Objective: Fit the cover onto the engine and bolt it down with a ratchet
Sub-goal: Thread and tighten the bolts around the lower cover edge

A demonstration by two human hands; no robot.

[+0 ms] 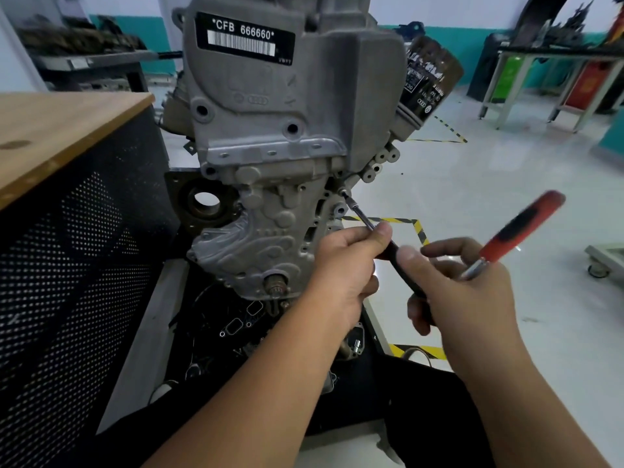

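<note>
— Grey cast-alloy cover (266, 238) sits against the engine (287, 96), centre frame. Which step?

— Bolting, by the look: the ratchet (506, 238) drives a long extension (358, 211) onto a bolt (341, 191) at the cover's right edge.

— The hands?

— Left hand (344, 265) pinches the extension, steadying it; right hand (472, 292), nearer right, grips the ratchet, red handle up. Next: swing it, tip kept seated.

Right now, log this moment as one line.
left hand steadies extension | right hand holds ratchet | tip on cover bolt
</note>
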